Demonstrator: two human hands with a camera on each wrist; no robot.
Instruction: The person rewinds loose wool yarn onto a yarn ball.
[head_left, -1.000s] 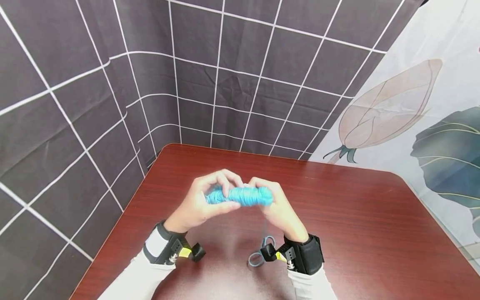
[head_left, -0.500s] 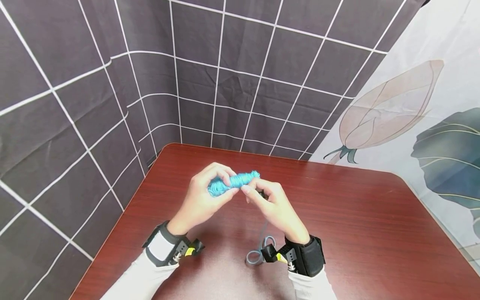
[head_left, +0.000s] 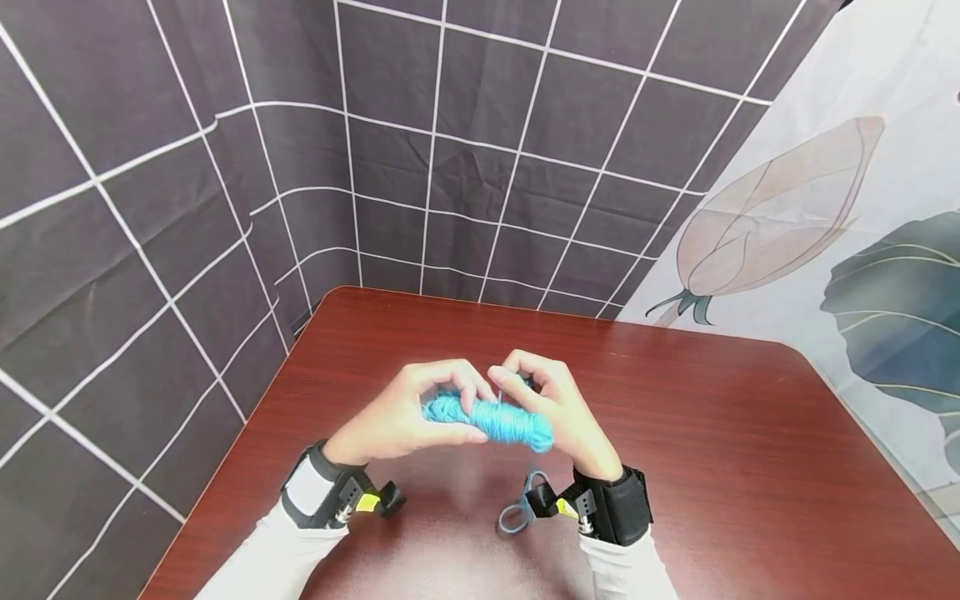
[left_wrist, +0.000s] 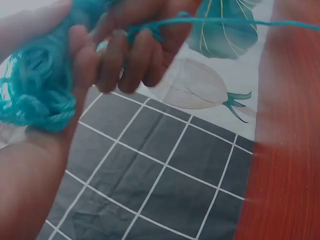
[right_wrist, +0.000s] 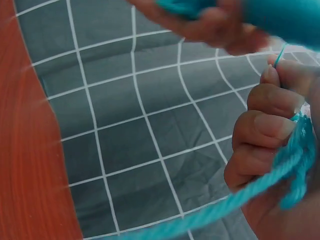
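A bundle of turquoise yarn [head_left: 506, 421], wound round and round into a long roll, is held by my left hand [head_left: 420, 408], thumb below and fingers above. In the left wrist view, loose loops of yarn [left_wrist: 37, 95] bulge out at one end of the roll. My right hand [head_left: 551, 400] is just right of the roll and pinches a thin strand between thumb and finger. The right wrist view shows its curled fingers [right_wrist: 270, 125] also holding a small bunch of yarn [right_wrist: 297, 155] in the palm. A thicker strand [right_wrist: 215, 215] trails out from there.
Blue-grey loops [head_left: 513, 518] of the trailing strand lie on the reddish-brown table [head_left: 712, 467], partly behind the right wrist camera [head_left: 542, 500]. A dark cloth with a white grid [head_left: 480, 183] hangs behind, beside a white leaf-patterned cloth [head_left: 780, 217].
The roll rose and tilted up at its right end, then came down and now tilts down to the right. The right hand swung from below the roll to above its right part.
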